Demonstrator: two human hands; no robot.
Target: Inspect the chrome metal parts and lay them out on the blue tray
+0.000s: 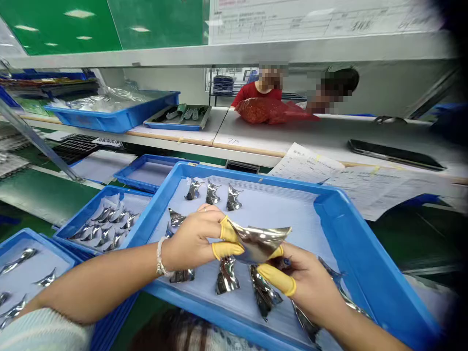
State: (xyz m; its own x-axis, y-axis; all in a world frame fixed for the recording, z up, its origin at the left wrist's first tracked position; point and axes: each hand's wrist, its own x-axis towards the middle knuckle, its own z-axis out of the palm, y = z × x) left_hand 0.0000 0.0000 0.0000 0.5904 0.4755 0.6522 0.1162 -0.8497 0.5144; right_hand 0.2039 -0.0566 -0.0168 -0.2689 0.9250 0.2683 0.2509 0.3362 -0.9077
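Holding one piece [260, 243]: two hands [195, 236] [309, 282]

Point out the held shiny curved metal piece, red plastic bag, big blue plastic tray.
Shiny curved metal piece [260, 243]: head view, central surface.
Red plastic bag [268, 111]: head view, middle.
Big blue plastic tray [340, 231]: head view, inner right wall.

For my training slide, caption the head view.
Left hand and right hand hold a shiny metal part over a blue tray.

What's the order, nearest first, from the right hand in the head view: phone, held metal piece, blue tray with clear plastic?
1. Held metal piece, at the right hand.
2. Phone, upper right.
3. Blue tray with clear plastic, upper left.
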